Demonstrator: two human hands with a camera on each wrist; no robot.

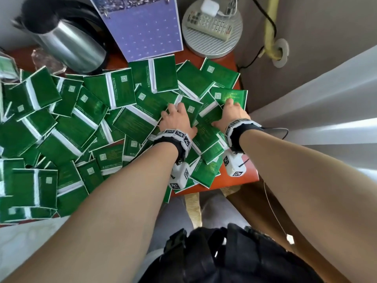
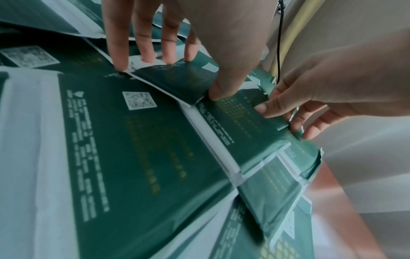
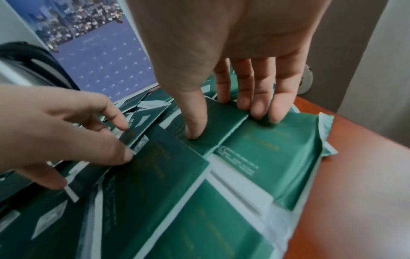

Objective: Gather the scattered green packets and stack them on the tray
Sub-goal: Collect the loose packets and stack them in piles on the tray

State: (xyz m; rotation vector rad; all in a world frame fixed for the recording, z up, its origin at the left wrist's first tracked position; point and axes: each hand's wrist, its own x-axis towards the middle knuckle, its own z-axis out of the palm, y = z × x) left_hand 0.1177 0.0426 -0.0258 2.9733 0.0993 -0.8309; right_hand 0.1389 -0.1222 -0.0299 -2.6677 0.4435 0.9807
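Observation:
Several green packets (image 1: 67, 123) with white edges lie heaped across the red-brown table (image 1: 247, 176). My left hand (image 1: 175, 113) is on the pile's right part. In the left wrist view its thumb and fingers (image 2: 119, 57) pinch one small green packet (image 2: 177, 82) by its ends. My right hand (image 1: 230, 109) sits just to the right, near the table's right edge. Its thumb (image 3: 195, 129) presses on another green packet (image 3: 226, 133) while its fingers (image 3: 257, 105) hook over the far edge. I cannot make out a tray.
A steel kettle (image 1: 67, 43) and a purple calendar (image 1: 146, 31) stand at the back. A round grey disc (image 1: 204, 48) holds a remote and a charger. The wall, a cable and pale cloth (image 1: 326, 99) close off the right side.

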